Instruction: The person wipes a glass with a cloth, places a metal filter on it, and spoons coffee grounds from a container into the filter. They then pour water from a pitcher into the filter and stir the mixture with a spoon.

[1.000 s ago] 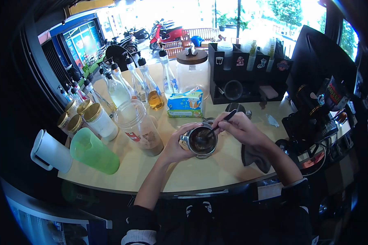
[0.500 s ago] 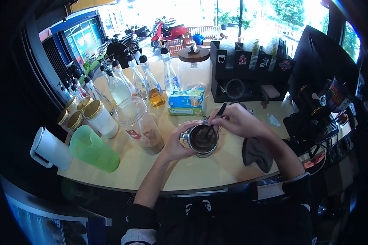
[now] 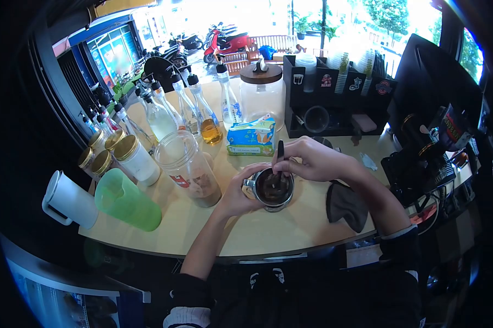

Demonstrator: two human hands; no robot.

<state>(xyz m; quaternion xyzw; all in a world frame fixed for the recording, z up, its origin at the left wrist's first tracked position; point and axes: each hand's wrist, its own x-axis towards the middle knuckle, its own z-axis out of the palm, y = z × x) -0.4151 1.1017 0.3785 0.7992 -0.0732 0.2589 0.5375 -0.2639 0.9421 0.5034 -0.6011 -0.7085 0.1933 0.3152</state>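
Observation:
A metal pitcher (image 3: 274,208) stands on the counter with dark brown contents inside. My left hand (image 3: 240,192) is wrapped around its left side, by the handle. Above the rim, my right hand (image 3: 310,158) pinches the dark handle of a spoon (image 3: 280,150); the lower end dips into the pitcher, so its tip is hidden. Left of the pitcher is a clear plastic jar (image 3: 189,177) with brown powder at the bottom. Behind the pitcher lies a blue and green packet of tissues (image 3: 251,138).
A green jug (image 3: 129,202) and a white jug (image 3: 68,199) stand at the left, near gold-lidded jars (image 3: 137,161) and several pump bottles (image 3: 209,117). A dark cloth (image 3: 346,208) lies right of the pitcher. A black cup organizer (image 3: 339,106) and a wood-lidded jar (image 3: 262,98) stand behind.
My right hand has shifted slightly left, and the spoon has swung from leaning right to nearly upright within the pitcher. My left hand keeps its hold.

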